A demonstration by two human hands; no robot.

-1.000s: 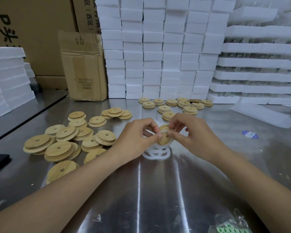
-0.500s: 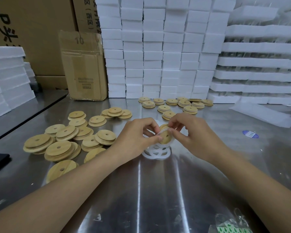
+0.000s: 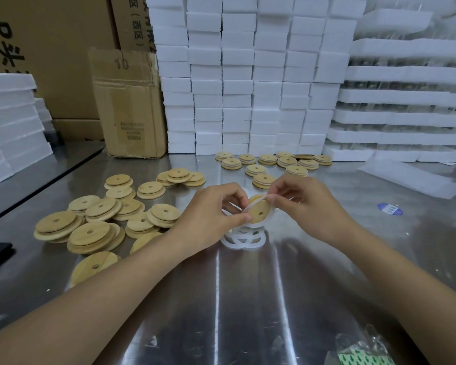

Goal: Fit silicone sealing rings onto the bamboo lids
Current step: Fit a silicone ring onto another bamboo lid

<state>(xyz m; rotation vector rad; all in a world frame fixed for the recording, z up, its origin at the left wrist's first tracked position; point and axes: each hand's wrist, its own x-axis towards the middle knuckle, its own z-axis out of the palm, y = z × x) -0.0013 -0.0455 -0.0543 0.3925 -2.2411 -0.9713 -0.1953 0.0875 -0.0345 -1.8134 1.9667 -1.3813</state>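
right hand (image 3: 309, 208) drawn back, sealing ring (image 3: 254, 203) now stretched across bamboo lid (image 3: 256, 211)

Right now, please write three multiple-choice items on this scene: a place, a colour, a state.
1. Where does the pile of loose white silicone rings lie?
A. inside a cardboard box
B. on the shiny steel table, below the left hand and right hand
C. on the foam blocks
2. What colour is the small oval sticker at the table's right?
A. red
B. yellow
C. mostly blue
3. How sits the white silicone ring on the held round bamboo lid?
A. partly pulled across
B. fully seated
C. lying untouched
Key: 1 B, the pile rests on steel under both hands; 2 C, its face is blue; 3 A, the right hand pinches the ring, not yet seated.
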